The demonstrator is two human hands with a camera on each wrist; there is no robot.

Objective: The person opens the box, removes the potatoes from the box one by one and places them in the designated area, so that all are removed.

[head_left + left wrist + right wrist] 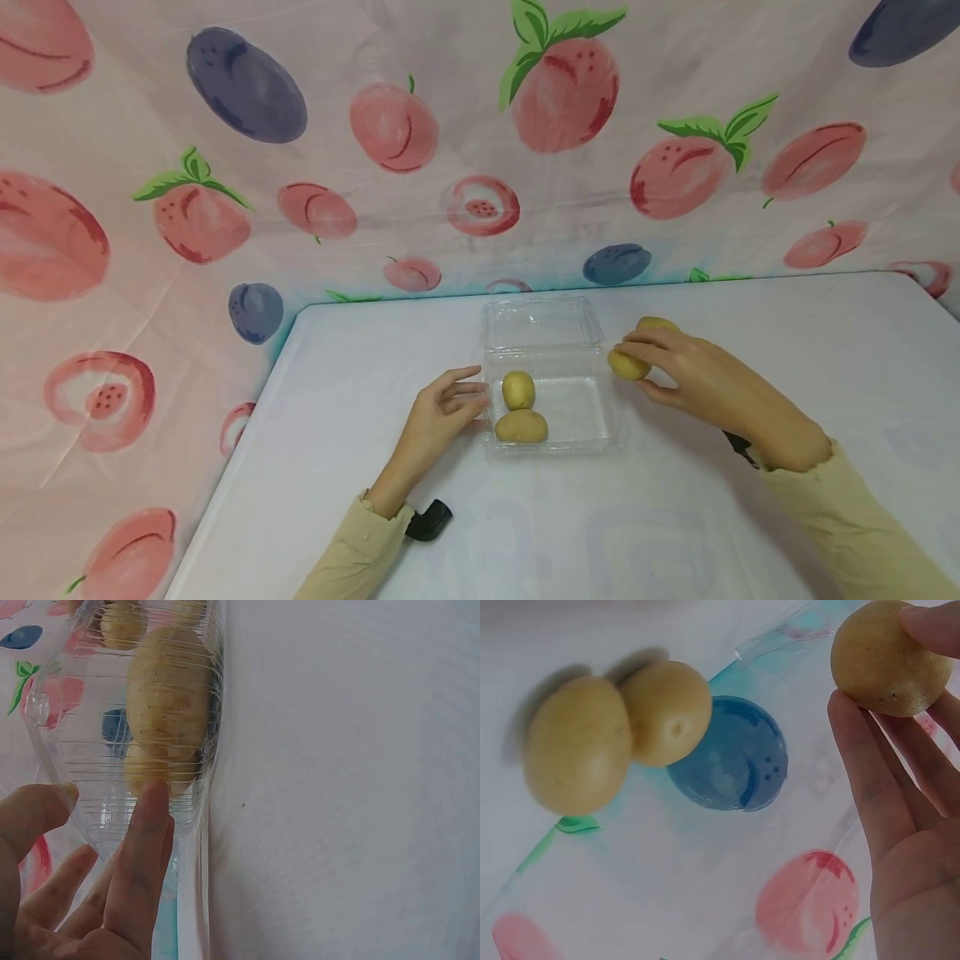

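Observation:
A clear plastic clamshell box point(579, 408) lies on the table with its lid point(543, 323) folded back. Two potatoes, one point(518, 390) behind the other point(522, 426), rest in its left part. My left hand point(442, 408) is at the box's left side, its fairly straight fingers touching the wall and the thumb by the rim. Just right of the box, my right hand point(693, 371) pinches a potato point(627, 365) between thumb and fingers, raised off the table. The right wrist view shows two more potatoes, a larger one point(577, 746) and a smaller one point(666, 712), lying side by side.
A white-covered table point(360, 350) carries everything. Behind and to the left hangs a fruit-print cloth point(420, 50). One loose potato point(658, 323) shows just beyond my right hand; the hand partly hides that area. A black wrist mount point(429, 521) sits below the left sleeve.

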